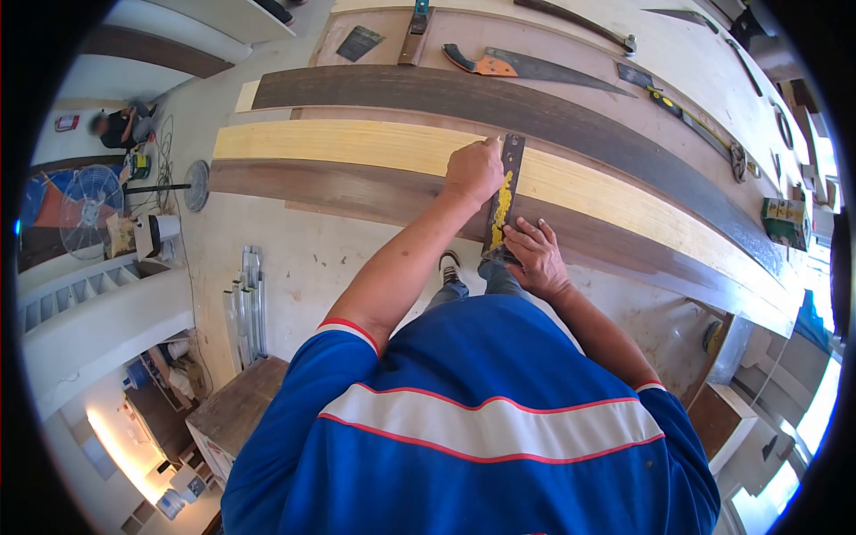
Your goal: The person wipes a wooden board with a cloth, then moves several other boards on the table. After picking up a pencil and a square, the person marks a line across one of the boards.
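Observation:
A dark square [504,201] with a yellow-marked blade lies across a pale yellow board [357,143] and a brown board [348,185]. My left hand [475,171] is on the pale board at the left side of the square's blade, fingers closed in a pinch near its far end; what they hold is too small to make out. My right hand [535,254] rests at the near end of the square, its fingers spread over the blade's edge and stock. Beyond these boards lies a long dark board [401,92].
A handsaw [544,69], a hammer [580,20], a hand plane [415,34] and a tape measure [738,159] lie on the far side. A green can [786,221] stands at right. At left are a fan [92,209] and a seated person [120,127].

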`<state>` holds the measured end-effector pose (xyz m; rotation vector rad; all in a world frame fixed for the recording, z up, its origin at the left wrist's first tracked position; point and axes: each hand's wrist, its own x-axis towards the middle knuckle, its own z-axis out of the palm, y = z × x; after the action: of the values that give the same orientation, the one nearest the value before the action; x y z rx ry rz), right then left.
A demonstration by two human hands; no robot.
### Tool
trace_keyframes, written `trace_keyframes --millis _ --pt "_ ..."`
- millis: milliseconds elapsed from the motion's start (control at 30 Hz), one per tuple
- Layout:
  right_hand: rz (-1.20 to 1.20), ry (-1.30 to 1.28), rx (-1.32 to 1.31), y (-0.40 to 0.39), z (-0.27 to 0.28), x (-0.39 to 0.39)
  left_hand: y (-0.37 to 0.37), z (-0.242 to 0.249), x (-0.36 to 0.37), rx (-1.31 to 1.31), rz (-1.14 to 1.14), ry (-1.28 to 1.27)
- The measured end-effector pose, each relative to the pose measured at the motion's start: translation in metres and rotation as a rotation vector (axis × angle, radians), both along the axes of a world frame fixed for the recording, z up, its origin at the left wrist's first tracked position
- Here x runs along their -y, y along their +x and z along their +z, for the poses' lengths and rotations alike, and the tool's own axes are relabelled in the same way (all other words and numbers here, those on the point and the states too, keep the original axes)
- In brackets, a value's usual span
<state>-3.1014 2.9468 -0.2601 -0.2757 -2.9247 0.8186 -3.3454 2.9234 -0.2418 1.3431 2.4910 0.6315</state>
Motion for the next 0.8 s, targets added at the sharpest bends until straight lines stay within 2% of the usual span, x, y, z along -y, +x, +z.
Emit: trace_keyframes --millis 233,400,533,733,800 --pt "0.007 0.009 0.013 0.0 0.001 0.0 -0.002 -0.013 -0.002 -0.016 -0.15 -0.035" --pt "0.005 0.012 0.016 0.0 0.001 0.001 -0.003 -0.012 -0.001 0.013 -0.134 -0.014" --pt "0.009 0.024 0.001 0.001 -0.002 0.001 -0.007 0.002 -0.002 0.046 -0.189 -0.161" --pt "0.008 0.037 0.004 0.002 -0.003 0.002 0.009 0.036 0.041 0.08 -0.5 -0.42" --pt "0.008 0.04 0.002 0.001 -0.003 0.002 0.019 0.054 0.06 0.139 -0.395 -0.342"
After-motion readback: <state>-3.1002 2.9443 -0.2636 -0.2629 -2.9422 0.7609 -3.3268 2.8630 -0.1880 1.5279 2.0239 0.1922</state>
